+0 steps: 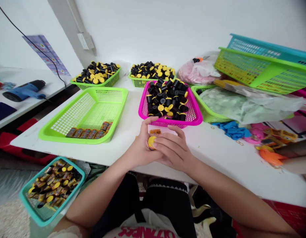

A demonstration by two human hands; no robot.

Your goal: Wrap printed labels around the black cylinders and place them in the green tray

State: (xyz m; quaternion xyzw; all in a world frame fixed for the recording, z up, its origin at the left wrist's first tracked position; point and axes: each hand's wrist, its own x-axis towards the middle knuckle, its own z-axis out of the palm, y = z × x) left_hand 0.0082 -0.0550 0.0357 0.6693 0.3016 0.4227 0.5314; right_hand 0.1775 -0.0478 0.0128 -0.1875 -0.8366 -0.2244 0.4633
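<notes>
1. Left hand (pixel 141 150) curls around a small yellow-capped piece (pixel 151 142), its index finger raised and the piece's round yellow end facing up near the palm.
2. Right hand (pixel 174 150) lies across the left, its index finger bent upward and the other fingers close together, fingertips touching the yellow end; its thumb is hidden, so I cannot tell whether it also grips.
3. Both hands meet above the near edge of the white surface (pixel 212 155), in front of the magenta basket (pixel 192 122), which holds a heap of black pieces with yellow caps (pixel 167 99).
4. Between that basket and the fingers, a small orange item (pixel 155 131) lies on the surface.
5. Left of the hands stands a green basket (pixel 98 107) with patterned, wrapped pieces (pixel 89 133) lined along its near side.
6. Lower left, below the surface's edge, a teal basket (pixel 45 222) holds a jumble of more patterned pieces with yellow ends.
7. Against the wall, two more green baskets carry black-and-yellow heaps.
8. At right, a clear plastic bag (pixel 242 104) sits near crumpled blue items (pixel 232 130) and an orange one (pixel 271 156).
9. Far left, a blue power tool (pixel 25 91) rests on another surface.
</notes>
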